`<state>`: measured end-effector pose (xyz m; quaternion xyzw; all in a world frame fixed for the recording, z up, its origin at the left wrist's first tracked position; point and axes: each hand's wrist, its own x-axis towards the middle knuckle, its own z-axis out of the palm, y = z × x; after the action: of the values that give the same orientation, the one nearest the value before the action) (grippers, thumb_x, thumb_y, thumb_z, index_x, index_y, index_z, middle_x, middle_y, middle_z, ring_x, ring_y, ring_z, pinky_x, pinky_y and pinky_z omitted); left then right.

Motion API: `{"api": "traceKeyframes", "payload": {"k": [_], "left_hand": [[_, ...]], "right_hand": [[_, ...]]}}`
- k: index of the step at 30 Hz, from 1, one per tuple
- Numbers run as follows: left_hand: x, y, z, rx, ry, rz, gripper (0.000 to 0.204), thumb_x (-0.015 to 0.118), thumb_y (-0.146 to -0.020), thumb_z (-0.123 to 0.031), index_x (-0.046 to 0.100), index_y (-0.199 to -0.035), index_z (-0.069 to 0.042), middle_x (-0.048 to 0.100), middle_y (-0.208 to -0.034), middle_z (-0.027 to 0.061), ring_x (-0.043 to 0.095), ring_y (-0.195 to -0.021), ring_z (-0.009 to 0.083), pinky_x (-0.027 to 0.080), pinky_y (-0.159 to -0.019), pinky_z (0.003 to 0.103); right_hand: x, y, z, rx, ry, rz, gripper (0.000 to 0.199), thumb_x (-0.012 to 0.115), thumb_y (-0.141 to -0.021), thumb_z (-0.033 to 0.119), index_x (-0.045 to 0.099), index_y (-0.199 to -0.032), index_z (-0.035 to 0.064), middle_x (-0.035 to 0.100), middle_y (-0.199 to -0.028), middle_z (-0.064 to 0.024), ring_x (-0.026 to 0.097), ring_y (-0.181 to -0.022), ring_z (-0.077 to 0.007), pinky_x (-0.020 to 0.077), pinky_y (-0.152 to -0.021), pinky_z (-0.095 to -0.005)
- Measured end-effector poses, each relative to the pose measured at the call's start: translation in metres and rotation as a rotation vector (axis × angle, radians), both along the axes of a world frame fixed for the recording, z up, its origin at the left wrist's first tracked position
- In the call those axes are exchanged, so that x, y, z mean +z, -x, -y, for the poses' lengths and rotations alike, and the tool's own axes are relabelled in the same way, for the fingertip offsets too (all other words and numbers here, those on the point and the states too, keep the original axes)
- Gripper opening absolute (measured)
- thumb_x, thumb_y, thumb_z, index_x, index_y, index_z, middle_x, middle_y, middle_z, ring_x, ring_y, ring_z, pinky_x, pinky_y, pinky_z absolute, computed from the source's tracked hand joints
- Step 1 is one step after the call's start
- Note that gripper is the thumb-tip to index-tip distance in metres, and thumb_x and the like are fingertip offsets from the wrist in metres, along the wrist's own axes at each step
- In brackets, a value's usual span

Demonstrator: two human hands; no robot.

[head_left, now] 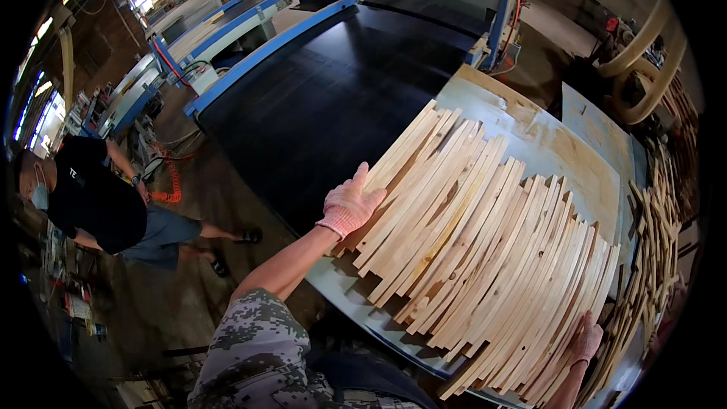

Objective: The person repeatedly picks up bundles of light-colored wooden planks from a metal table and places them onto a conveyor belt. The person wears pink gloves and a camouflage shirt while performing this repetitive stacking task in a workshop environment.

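Note:
A wide row of pale wooden strips lies side by side on a light metal table, their ends uneven. My left hand, in a pink knit glove, rests against the leftmost strips with its fingers stretched and thumb apart. At the opposite side of the row, my right hand, also gloved, lies along the outermost strips near their close end. Its fingers look extended, though partly hard to make out. Between them the strips sit mostly tight together, with a few narrow gaps toward the left.
A broad black conveyor belt with a blue frame adjoins the table on the left. A heap of thin wood offcuts lies at the right. A person in dark clothes stands at the left, near an orange coiled hose.

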<state>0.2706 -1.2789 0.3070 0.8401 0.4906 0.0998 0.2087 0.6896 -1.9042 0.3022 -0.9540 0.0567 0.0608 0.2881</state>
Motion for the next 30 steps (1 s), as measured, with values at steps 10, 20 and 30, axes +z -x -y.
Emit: {"api": "traceKeyframes", "payload": {"k": [10, 20, 30], "left_hand": [[0.018, -0.011, 0.017, 0.099, 0.006, -0.107, 0.095, 0.056, -0.097, -0.074, 0.031, -0.17, -0.018, 0.068, -0.138, 0.0217, 0.065, -0.127, 0.038, 0.049, -0.11, 0.048], [0.021, -0.032, 0.042, 0.194, -0.05, -0.296, 0.085, 0.049, -0.099, -0.074, 0.04, -0.167, -0.023, 0.057, -0.15, 0.0225, 0.057, -0.138, 0.0398, 0.043, -0.114, 0.051], [-0.013, -0.061, 0.107, 0.27, -0.159, -0.335, 0.098, 0.04, -0.1, -0.075, 0.025, -0.172, -0.01, 0.017, -0.179, 0.0202, 0.011, -0.166, 0.039, 0.005, -0.133, 0.057]], "right_hand": [[-0.025, -0.017, 0.018, 0.103, 0.016, 0.012, 0.065, 0.073, -0.096, 0.063, 0.063, -0.09, -0.0014, 0.052, -0.081, -0.0074, 0.049, -0.08, -0.0252, 0.0461, -0.082, -0.0436], [-0.022, 0.0, 0.024, 0.205, -0.207, -0.064, 0.053, 0.084, -0.089, 0.047, 0.056, -0.071, 0.0067, 0.047, -0.07, 0.0009, 0.044, -0.068, -0.0133, 0.0421, -0.063, -0.0367], [0.008, 0.003, 0.021, 0.37, -0.276, -0.109, 0.049, 0.086, -0.084, 0.043, 0.059, -0.074, 0.0043, 0.055, -0.07, -0.0011, 0.05, -0.067, -0.0125, 0.0445, -0.061, -0.0369]]}}
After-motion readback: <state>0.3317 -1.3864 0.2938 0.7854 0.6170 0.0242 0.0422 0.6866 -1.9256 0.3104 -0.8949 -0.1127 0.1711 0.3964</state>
